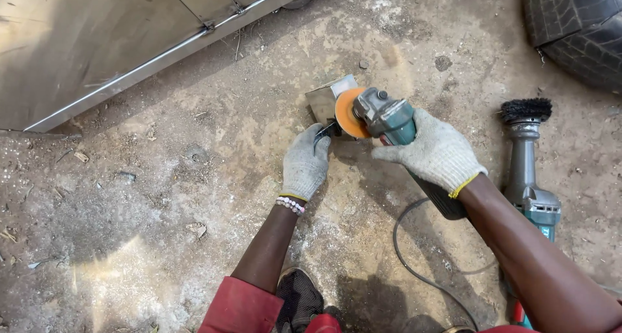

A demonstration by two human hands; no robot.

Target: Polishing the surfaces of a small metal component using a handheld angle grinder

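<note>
My gloved right hand (pixel 435 153) wrapped the body of the teal angle grinder (pixel 395 122), wrist bent inward, its orange disc (pixel 348 113) against the small metal piece (pixel 327 98) on the dirt ground (pixel 194 197). My gloved left hand (pixel 304 163), fingers curled, pinned a thin dark tool (pixel 324 131) beside it.
</note>
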